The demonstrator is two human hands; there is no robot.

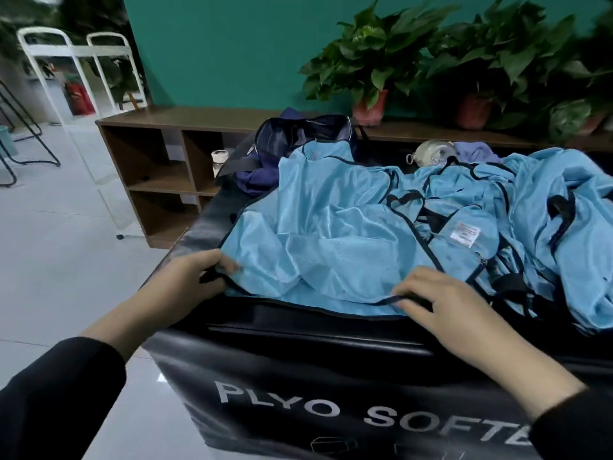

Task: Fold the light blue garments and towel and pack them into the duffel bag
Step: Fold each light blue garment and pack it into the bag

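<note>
A light blue garment (325,227) lies spread over a black padded box (298,376) at mid-frame, its near hem along the box's front edge. The left hand (192,280) grips the hem's left corner, fingers (225,262) curled round the dark trim. The right hand (441,303) rests on the hem further right, fingertips pressing on the trim; whether they pinch it I cannot tell. A heap of more blue garments (530,220) fills the right of the frame. The duffel bag (298,141), navy and open, sits behind at upper centre, touching the spread garment's far end.

The step in hand looks like squaring up this garment for its first fold. To do it well, both hands should take the hem firmly, draw it taut and level with the box edge, then smooth out the wrinkles bunched at the middle before folding. The fabric looks thin and slippery, so a loose grip may let it slide. Keep it apart from the heap, whose straps could snag.
</note>
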